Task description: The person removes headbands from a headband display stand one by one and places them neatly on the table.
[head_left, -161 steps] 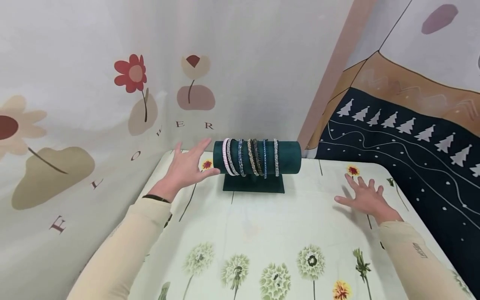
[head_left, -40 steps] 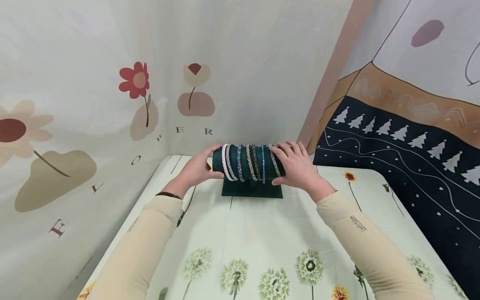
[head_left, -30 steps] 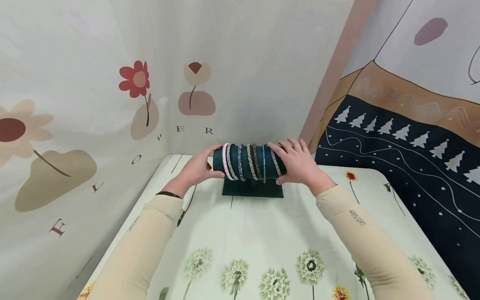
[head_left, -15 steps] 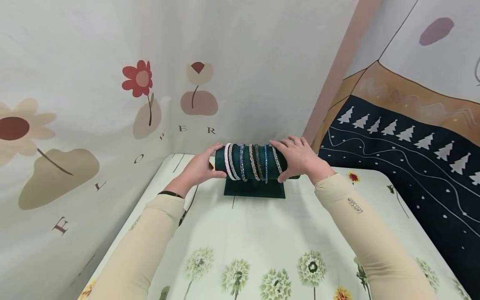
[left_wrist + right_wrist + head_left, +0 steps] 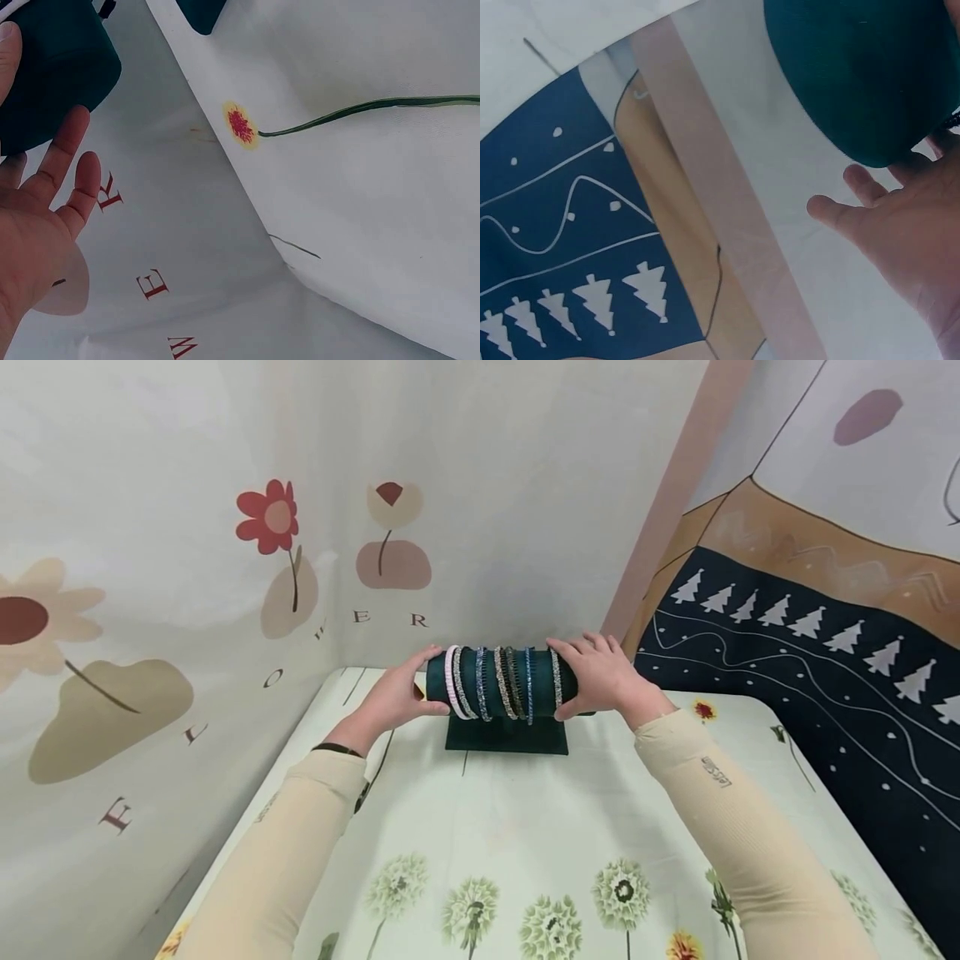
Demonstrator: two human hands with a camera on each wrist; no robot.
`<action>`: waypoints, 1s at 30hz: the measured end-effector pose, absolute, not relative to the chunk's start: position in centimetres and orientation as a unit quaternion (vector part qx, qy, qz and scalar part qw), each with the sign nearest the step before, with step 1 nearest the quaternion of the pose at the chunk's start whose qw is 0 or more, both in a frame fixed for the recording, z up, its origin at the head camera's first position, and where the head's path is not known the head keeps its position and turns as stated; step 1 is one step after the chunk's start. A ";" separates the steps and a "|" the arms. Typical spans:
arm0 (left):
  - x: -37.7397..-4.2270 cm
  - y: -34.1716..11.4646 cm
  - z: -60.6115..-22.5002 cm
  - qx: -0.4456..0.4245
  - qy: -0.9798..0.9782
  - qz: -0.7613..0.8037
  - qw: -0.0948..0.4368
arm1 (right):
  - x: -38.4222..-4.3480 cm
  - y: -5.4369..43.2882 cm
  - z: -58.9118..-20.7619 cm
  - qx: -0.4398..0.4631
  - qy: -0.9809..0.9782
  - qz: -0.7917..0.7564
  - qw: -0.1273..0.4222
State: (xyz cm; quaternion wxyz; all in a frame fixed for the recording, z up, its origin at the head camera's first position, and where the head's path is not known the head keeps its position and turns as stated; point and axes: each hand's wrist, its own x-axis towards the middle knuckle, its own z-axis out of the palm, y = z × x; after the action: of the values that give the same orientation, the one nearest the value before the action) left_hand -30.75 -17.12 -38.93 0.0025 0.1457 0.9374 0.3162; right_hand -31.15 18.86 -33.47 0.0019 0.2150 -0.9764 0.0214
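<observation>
A dark green bracelet stand (image 5: 542, 687) with a padded roll and flat base stands on the table. Several bracelets circle the roll: a pale pink one (image 5: 452, 683) at the left, then silver, blue, gold-toned and dark ones. My left hand (image 5: 390, 695) grips the roll's left end, thumb in front and fingers behind; the roll's end (image 5: 64, 75) also shows in the left wrist view. At the right end my right hand (image 5: 603, 681) pinches the rightmost silver bracelet (image 5: 557, 681), thumb below and fingertips above. The roll's other end (image 5: 862, 75) fills the right wrist view's upper right.
A pale cloth (image 5: 510, 827) printed with flowers covers the table. Behind and at the left hangs a white curtain (image 5: 517, 510) with flower prints and letters. A navy and tan curtain (image 5: 795, 693) with printed trees borders the right side.
Both hands came from apart onto the stand. Over the last second the right hand shifted slightly right along the roll, and the rightmost silver bracelet went from slanted to nearly upright.
</observation>
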 end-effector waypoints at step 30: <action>-30.4 -16.9 -38.8 0.141 0.941 0.307 0.000 | -31.3 22.4 -34.5 0.176 -0.978 0.115 -0.016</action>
State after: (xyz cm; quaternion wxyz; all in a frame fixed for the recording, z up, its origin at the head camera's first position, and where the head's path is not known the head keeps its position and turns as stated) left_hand -30.36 -16.92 -38.77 0.0003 0.1409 0.9411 0.3074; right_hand -31.31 22.43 -34.47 -0.0160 0.1761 -0.9776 0.1146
